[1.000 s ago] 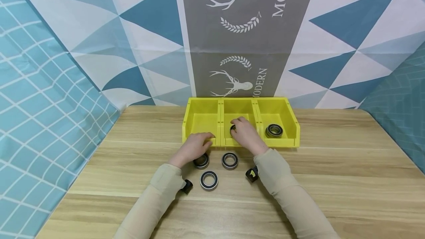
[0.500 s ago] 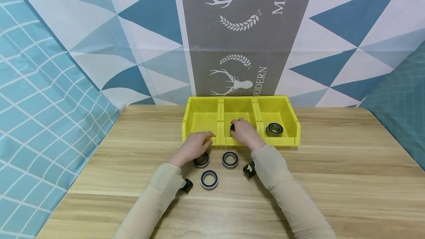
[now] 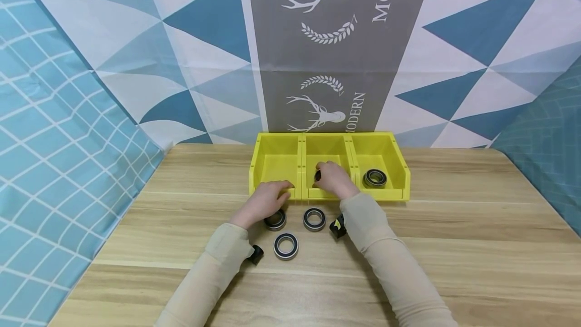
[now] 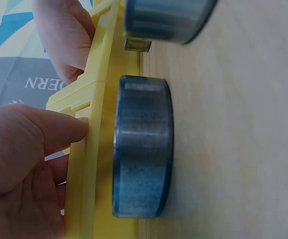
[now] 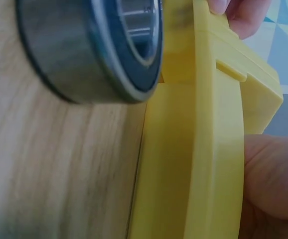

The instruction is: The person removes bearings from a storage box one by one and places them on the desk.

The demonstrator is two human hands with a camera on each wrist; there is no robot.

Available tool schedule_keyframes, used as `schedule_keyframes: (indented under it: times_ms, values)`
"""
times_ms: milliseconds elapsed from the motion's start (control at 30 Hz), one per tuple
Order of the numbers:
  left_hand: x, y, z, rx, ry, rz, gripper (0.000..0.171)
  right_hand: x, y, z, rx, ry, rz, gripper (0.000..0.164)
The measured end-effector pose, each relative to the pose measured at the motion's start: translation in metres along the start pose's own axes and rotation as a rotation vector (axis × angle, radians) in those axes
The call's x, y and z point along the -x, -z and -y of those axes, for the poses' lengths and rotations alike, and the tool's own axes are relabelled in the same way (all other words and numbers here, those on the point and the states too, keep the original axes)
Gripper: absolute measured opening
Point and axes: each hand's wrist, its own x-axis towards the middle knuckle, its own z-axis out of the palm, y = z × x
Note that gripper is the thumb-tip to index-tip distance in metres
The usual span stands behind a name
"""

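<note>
My right hand [image 3: 336, 179] reaches into the middle yellow bin [image 3: 328, 146] and pinches a black-and-silver ball bearing [image 3: 317, 176], mostly covered by the fingers. In the right wrist view the bin's front wall [image 5: 216, 149] hides that bearing. My left hand [image 3: 265, 200] rests at the front edge of the left yellow bin [image 3: 278, 146], fingers loose, with nothing in its grasp. Its thumb [image 4: 67, 127] lies at the rim in the left wrist view. On the table before the bins lie three bearings: one [image 3: 275, 226] partly under the left hand, another [image 3: 314, 220], and a nearer one [image 3: 286, 246].
In the right yellow bin [image 3: 399, 170] sits another bearing [image 3: 375, 178], seemingly on top of a second. The three bins stand joined in a row at the back of the wooden table [image 3: 454, 246], against a patterned cloth backdrop [image 3: 218, 24].
My right wrist and forearm have swung slightly left, while the fingers stay at the bearing in the middle bin. The left hand and the table bearings have kept their places.
</note>
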Motion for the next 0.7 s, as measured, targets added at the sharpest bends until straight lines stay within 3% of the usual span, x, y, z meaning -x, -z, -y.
schedule_keyframes:
  times_ms: [367,700]
  values:
    - [0.0,-0.0005,0.0002,-0.001,0.008,0.002,0.023,-0.0009,-0.0008,0.0032,0.048,-0.002,-0.021,0.025]
    - [-0.0006,-0.0009,0.0006,0.005,0.011,0.002,0.022,-0.0002,-0.0009,0.003,0.013,0.002,-0.042,0.03]
